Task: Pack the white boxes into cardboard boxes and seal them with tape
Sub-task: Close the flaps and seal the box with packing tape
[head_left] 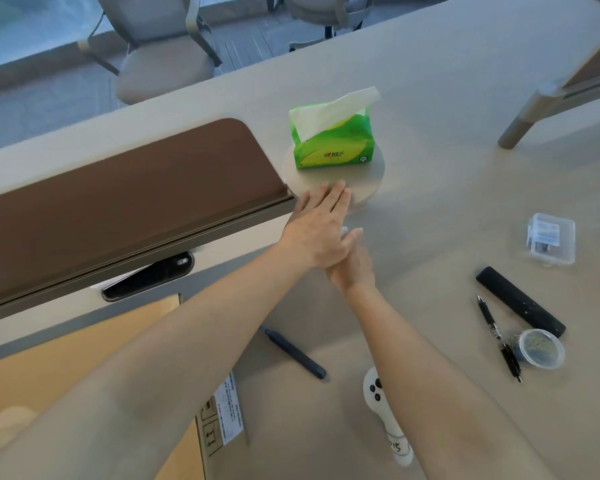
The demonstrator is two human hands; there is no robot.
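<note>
Though crossed and touching, left hand (321,230) over right hand (355,268), fingers straight, gripping nothing; cardboard box (101,341) well behind, beneath left forearm.

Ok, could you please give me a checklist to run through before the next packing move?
1. Left hand free: ok, flat with straight fingers, holding nothing.
2. Right hand free: cannot tell, partly hidden under the left hand.
3. Cardboard box close by: ok, at the near left under the left arm.
4. Cardboard box open and ready: cannot tell, mostly covered by the arm.
5. White boxes in sight: not ok, none visible.
6. Tape in sight: not ok, none visible.
</note>
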